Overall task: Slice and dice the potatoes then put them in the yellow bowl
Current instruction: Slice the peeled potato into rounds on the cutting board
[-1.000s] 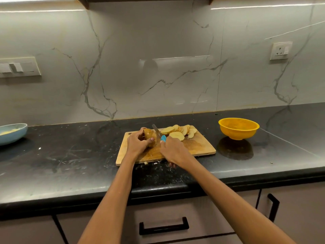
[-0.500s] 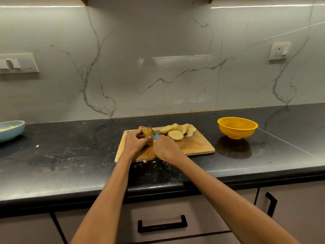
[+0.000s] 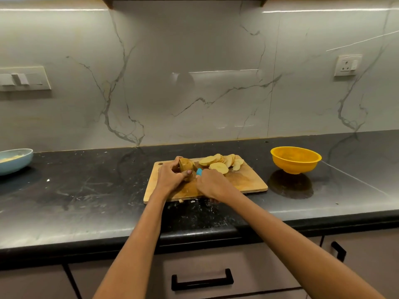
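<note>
A wooden cutting board (image 3: pixel 248 184) lies on the black counter. My left hand (image 3: pixel 170 176) grips a brown-skinned potato piece (image 3: pixel 186 165) at the board's back left. My right hand (image 3: pixel 212 184) holds a knife by its blue handle (image 3: pixel 199 172) right beside the potato; the blade is hidden between hand and potato. A pile of pale potato slices (image 3: pixel 220 162) lies on the board behind and to the right of my hands. The yellow bowl (image 3: pixel 295 159) stands on the counter to the right of the board, and it looks empty.
A light blue dish (image 3: pixel 15 160) with pale contents sits at the far left of the counter. Small potato scraps (image 3: pixel 181 200) lie at the board's front edge. A marble backsplash rises behind, with a socket (image 3: pixel 347 65) at the right. Drawers with black handles (image 3: pixel 201 281) are below.
The knife has come down: its blade showed above the potato a second ago and is now hidden. Both hands stay at the same spot on the board.
</note>
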`<state>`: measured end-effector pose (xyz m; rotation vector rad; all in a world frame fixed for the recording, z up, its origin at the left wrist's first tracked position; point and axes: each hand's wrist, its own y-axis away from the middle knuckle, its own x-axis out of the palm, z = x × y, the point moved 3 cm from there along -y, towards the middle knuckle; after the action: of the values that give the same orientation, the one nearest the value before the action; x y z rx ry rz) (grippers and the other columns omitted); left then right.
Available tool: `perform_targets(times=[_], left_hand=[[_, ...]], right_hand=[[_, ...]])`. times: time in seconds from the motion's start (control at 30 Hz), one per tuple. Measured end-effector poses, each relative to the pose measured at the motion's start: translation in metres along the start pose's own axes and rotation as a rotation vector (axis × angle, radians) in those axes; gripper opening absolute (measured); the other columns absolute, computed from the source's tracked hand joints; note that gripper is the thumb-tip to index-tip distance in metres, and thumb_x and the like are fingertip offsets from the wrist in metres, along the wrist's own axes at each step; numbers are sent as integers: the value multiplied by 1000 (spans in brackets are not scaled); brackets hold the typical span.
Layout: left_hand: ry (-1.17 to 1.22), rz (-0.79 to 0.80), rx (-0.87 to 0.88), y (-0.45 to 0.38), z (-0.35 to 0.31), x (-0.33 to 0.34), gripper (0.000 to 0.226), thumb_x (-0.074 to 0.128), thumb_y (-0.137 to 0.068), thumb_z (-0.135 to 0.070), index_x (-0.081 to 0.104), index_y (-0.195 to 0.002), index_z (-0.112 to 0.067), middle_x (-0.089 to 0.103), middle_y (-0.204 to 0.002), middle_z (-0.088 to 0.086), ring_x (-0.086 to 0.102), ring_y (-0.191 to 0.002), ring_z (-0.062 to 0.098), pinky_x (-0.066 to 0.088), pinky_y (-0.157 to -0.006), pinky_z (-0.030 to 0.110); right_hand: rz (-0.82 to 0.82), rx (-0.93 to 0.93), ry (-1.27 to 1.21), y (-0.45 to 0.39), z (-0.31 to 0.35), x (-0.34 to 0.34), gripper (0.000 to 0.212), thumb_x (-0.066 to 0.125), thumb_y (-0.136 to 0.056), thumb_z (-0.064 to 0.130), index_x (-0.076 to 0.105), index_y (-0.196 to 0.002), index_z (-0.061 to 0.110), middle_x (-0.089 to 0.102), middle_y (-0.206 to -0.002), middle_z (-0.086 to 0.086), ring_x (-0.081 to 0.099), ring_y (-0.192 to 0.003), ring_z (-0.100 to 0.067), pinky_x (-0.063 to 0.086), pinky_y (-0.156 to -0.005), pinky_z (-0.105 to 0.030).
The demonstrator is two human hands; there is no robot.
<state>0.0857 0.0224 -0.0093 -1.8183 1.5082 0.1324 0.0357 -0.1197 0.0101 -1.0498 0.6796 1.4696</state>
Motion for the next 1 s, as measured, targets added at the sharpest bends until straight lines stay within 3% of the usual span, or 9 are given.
perform_targets(times=[0.13,0.27,0.53,0.67,0.83,0.93,1.0], left_hand=[[13,26,-31,-2,2,0,49,73,-79,-28,60,-120,-6,67,-106,6,62,-99,20,51,-92,41],[6,17,-32,0,0,0,49,73,-79,-27,59,-123,-8,66,-110,6,61,-102,20,51,-93,40],[9,10,-27,-1,-2,1,47,72,-80,-22,60,-123,-8,66,-112,5,60,-103,17,49,-93,30],[6,-4,-22,-1,0,0,50,73,-79,-25,59,-124,-7,67,-113,6,60,-105,19,49,-94,32],[-8,-17,2,0,-4,1,48,73,-79,-23,60,-122,-6,67,-108,6,61,-97,17,48,-83,21],[-3,-9,39,4,-10,-1,42,73,-79,-19,63,-117,-6,67,-102,1,59,-91,11,42,-73,6],[-1,-18,29,4,-10,-2,37,73,-79,-18,63,-113,-6,63,-96,-3,57,-85,8,44,-72,7]], right_hand=[[-117,-22,-63,17,-9,-9,33,36,-102,29,53,-111,2,54,-82,-2,48,-65,-8,35,-54,-19],[-90,3,-63,15,-8,-4,33,37,-102,31,53,-112,3,50,-74,2,50,-66,-9,39,-58,-21],[-6,13,-137,9,-1,-3,37,33,-104,29,55,-103,-1,56,-67,-2,53,-52,-8,41,-49,-15],[-46,18,-143,4,0,5,32,38,-102,27,56,-108,2,54,-71,1,54,-62,-9,46,-59,-20],[37,74,-147,15,-4,8,32,37,-103,29,52,-101,2,59,-68,-3,56,-50,-9,49,-52,-19],[88,97,-146,2,2,6,34,36,-102,25,54,-102,-3,60,-68,-7,57,-51,-13,48,-52,-21],[144,113,-91,0,6,5,33,37,-102,23,55,-108,-4,58,-68,-7,55,-52,-14,45,-51,-21]])
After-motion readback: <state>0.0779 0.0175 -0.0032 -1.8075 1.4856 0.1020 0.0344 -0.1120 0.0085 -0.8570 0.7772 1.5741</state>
